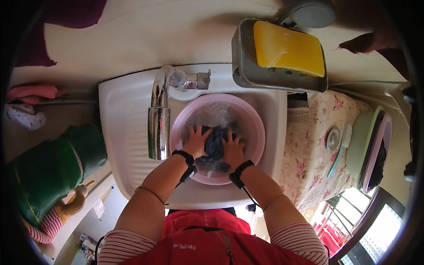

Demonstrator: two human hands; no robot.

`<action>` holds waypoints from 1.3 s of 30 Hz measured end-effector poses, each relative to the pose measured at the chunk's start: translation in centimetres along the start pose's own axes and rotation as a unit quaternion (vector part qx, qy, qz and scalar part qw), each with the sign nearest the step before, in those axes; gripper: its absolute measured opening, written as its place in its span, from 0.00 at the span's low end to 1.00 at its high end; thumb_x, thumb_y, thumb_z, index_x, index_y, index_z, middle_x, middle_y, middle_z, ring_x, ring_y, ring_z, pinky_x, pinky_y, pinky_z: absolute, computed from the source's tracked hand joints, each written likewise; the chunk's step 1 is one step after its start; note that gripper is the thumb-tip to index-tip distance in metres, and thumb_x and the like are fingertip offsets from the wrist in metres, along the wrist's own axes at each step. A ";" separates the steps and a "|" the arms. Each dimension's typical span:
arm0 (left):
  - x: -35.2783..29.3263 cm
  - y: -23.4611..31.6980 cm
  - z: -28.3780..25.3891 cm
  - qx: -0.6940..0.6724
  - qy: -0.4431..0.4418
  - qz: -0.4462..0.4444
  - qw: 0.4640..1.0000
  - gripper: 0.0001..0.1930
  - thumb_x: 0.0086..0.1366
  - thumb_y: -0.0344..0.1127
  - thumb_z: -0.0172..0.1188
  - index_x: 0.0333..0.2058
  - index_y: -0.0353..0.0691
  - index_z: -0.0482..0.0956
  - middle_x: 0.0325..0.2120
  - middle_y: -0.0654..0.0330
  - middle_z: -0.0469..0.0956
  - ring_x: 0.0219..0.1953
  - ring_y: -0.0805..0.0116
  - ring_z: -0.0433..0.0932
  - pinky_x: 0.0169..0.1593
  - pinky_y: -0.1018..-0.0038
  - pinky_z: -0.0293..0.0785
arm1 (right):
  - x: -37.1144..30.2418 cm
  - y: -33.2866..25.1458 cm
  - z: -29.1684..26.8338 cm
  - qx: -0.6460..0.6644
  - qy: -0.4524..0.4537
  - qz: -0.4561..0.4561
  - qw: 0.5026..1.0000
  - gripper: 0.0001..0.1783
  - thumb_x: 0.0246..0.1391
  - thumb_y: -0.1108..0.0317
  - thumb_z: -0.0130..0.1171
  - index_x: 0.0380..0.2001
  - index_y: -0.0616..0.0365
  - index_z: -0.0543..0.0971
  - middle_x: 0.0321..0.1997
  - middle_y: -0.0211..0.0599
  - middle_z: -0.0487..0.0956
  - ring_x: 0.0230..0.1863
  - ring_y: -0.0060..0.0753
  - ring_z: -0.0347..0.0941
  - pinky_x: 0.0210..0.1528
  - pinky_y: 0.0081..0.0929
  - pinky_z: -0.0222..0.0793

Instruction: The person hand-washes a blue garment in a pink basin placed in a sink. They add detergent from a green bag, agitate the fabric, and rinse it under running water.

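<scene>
A pink round basin (262,132) holds water with bubbles toward its far side, and a dark blue cloth (214,145) lies wet in it. On the cloth's left edge rests my left hand (195,142), its fingers spread. My right hand (233,147) presses on the right side of the same cloth, fingers apart too. Neither hand visibly wraps round the cloth; parts of it under the palms and water are hidden. Each wrist wears a black band.
The basin stands in a white sink (126,128). A chrome faucet (159,132) reaches over it at the left. Yellow soap (289,48) sits in a grey dish (239,59) on the wall. A brush (346,136) lies on the flowered cloth (300,150) at right, beside stacked basins (360,143).
</scene>
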State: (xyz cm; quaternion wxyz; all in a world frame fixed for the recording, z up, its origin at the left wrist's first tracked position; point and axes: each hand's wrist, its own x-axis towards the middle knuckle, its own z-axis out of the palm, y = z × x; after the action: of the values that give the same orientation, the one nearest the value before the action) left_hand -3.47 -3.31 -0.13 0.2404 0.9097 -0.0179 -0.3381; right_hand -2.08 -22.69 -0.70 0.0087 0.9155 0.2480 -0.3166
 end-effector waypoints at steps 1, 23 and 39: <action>1.0 -0.3 0.0 0.000 -0.017 -0.010 1.000 0.52 0.40 0.41 0.77 0.65 0.55 0.57 0.64 0.43 0.51 0.64 0.29 0.50 0.63 0.46 0.61 | 1.0 0.3 0.4 0.004 0.008 0.009 1.000 0.49 0.28 0.49 0.77 0.59 0.43 0.70 0.72 0.49 0.45 0.63 0.75 0.53 0.50 0.61 0.67; -4.6 0.7 -1.4 -0.029 0.099 0.067 0.992 0.44 0.43 0.48 0.76 0.61 0.53 0.67 0.64 0.39 0.48 0.64 0.26 0.46 0.64 0.45 0.55 | -1.8 0.0 -3.4 0.094 0.029 -0.008 0.995 0.59 0.34 0.44 0.74 0.68 0.40 0.54 0.73 0.56 0.44 0.67 0.81 0.43 0.60 0.73 0.50; 5.5 -0.9 -2.7 -0.162 0.138 -0.046 0.976 0.17 0.54 0.42 0.66 0.35 0.35 0.78 0.46 0.45 0.74 0.52 0.44 0.70 0.53 0.58 0.68 | 7.3 5.4 -2.2 0.368 0.148 0.007 0.918 0.17 0.46 0.62 0.66 0.37 0.61 0.81 0.50 0.55 0.74 0.51 0.53 0.72 0.54 0.39 0.68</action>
State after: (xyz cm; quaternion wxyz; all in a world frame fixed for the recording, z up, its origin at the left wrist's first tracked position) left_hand 2.35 -2.40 -2.11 0.3694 0.8962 0.1120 -0.2185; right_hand 6.60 -23.82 -3.99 -0.3635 0.8921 0.1059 -0.2466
